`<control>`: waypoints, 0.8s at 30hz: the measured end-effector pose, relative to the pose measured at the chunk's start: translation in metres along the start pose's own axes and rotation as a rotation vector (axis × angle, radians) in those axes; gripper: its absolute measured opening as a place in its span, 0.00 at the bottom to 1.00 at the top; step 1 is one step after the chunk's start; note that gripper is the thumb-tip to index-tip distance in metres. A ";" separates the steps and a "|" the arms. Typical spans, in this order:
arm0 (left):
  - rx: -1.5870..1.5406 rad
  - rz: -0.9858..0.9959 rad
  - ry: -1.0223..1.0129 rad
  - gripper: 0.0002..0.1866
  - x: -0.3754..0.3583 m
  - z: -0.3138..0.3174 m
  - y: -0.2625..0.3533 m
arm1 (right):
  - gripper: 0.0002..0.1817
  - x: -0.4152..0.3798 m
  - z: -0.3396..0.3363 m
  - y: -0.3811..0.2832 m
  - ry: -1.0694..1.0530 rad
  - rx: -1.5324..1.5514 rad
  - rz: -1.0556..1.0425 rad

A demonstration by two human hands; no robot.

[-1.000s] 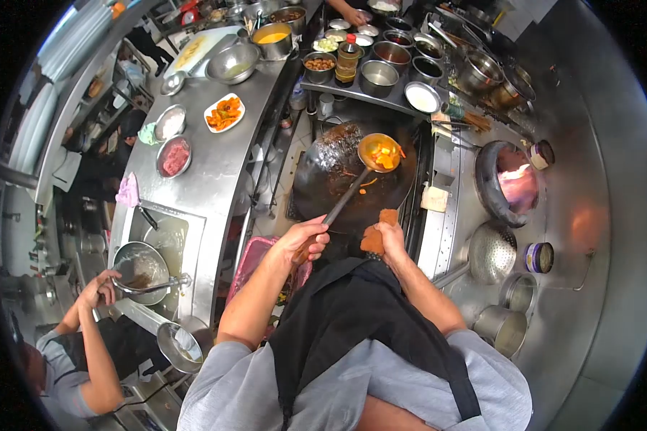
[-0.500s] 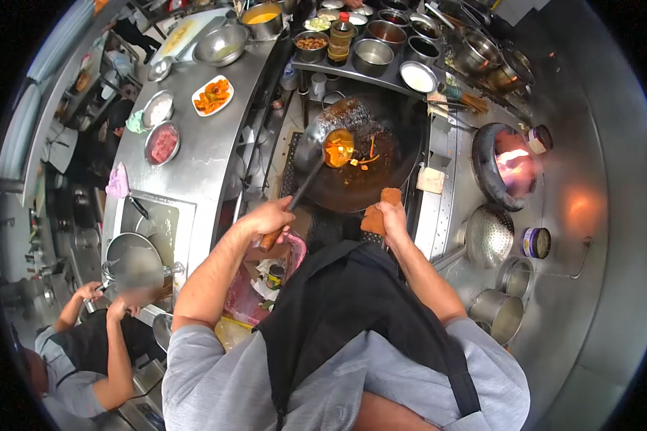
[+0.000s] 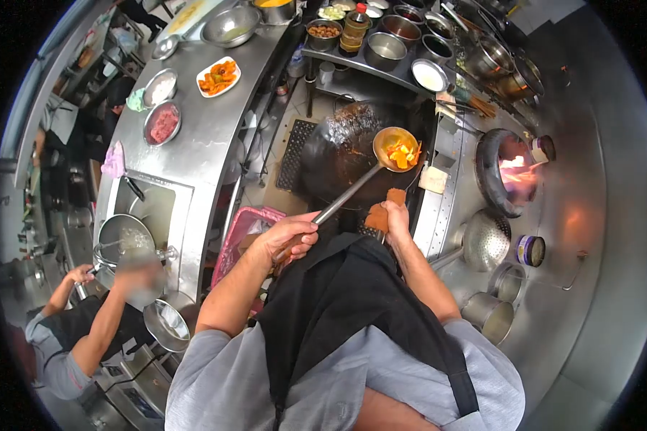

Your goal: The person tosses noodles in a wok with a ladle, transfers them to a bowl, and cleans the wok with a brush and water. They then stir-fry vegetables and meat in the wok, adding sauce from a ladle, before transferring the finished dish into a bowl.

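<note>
My left hand (image 3: pixel 292 239) is closed round the handle of a metal ladle (image 3: pixel 346 194). The ladle's bowl is over the right side of a dark wok (image 3: pixel 338 161) and carries orange and yellow food pieces (image 3: pixel 403 154). A few strips hang at the bowl's right edge. My right hand (image 3: pixel 397 221) grips a folded brown cloth (image 3: pixel 385 208) at the near right rim of the wok. Whether a wok handle lies inside the cloth is hidden. Dark, oily residue coats the wok's inside.
On the left steel counter (image 3: pixel 201 129) stand a white plate of orange food (image 3: pixel 218 77), a bowl of raw meat (image 3: pixel 163 123) and a sink. Seasoning pots (image 3: pixel 385 50) line the back shelf. Flames rise from a burner (image 3: pixel 507 172) at right. A co-worker (image 3: pixel 86 337) handles a pan at lower left.
The ladle has moved right across the wok, with my left hand shifting right and down. Food pieces that lay in the wok no longer show there. My right hand stays at the rim.
</note>
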State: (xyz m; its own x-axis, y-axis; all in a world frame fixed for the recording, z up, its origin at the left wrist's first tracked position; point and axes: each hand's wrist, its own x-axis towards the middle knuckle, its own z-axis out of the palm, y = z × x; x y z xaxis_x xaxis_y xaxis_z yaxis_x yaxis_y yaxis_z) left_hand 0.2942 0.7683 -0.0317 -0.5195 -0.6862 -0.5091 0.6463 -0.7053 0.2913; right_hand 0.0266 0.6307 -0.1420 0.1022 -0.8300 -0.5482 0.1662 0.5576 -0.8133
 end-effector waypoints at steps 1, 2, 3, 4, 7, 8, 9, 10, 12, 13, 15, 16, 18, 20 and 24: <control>0.062 0.021 0.037 0.26 -0.002 -0.002 0.004 | 0.13 -0.006 0.002 -0.011 -0.026 0.026 0.024; 0.125 0.040 0.072 0.27 -0.004 -0.003 0.009 | 0.13 -0.010 0.003 -0.017 -0.050 0.053 0.047; 0.158 0.041 0.108 0.30 -0.010 0.005 0.019 | 0.14 -0.011 0.004 -0.021 -0.050 0.041 0.053; 0.163 0.039 0.103 0.30 -0.008 0.001 0.024 | 0.14 -0.012 0.004 -0.024 -0.045 0.044 0.049; 0.350 0.125 0.313 0.37 0.004 -0.017 0.037 | 0.14 -0.014 0.007 -0.027 -0.048 0.067 0.010; 0.354 0.124 0.310 0.37 0.010 -0.021 0.040 | 0.13 -0.010 0.007 -0.024 -0.047 0.071 -0.010; 0.601 0.114 0.406 0.38 0.015 -0.020 0.044 | 0.13 -0.009 0.008 -0.025 -0.045 0.074 -0.030; 0.847 0.104 0.501 0.39 0.020 -0.020 0.046 | 0.13 -0.008 0.009 -0.025 -0.043 0.076 -0.031; 1.012 0.100 0.563 0.40 0.038 -0.025 0.038 | 0.12 -0.007 0.013 -0.025 -0.093 0.039 -0.018; 0.907 0.093 0.573 0.37 0.047 -0.018 0.031 | 0.12 -0.005 0.016 -0.021 -0.095 0.036 -0.017; 0.622 0.102 0.512 0.33 0.067 -0.009 0.015 | 0.12 0.004 0.026 -0.013 -0.078 -0.075 -0.108; 0.446 0.114 0.437 0.30 0.077 -0.010 0.006 | 0.12 0.008 0.029 -0.008 -0.086 -0.078 -0.109; 0.263 0.033 0.247 0.22 0.076 0.001 0.003 | 0.12 0.013 0.032 0.001 -0.061 -0.127 -0.073; 0.171 0.043 0.155 0.30 0.060 0.016 0.007 | 0.12 0.013 0.031 0.003 -0.083 -0.133 -0.100; -0.078 0.037 -0.009 0.26 0.036 -0.004 0.011 | 0.12 0.008 0.025 -0.002 -0.103 -0.114 -0.046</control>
State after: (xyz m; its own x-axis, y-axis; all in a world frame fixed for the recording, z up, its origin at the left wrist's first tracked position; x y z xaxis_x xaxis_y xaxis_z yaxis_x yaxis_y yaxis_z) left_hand 0.2851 0.7360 -0.0505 -0.4990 -0.7133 -0.4921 0.7067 -0.6636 0.2453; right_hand 0.0519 0.6231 -0.1398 0.1984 -0.8476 -0.4921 0.0611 0.5118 -0.8570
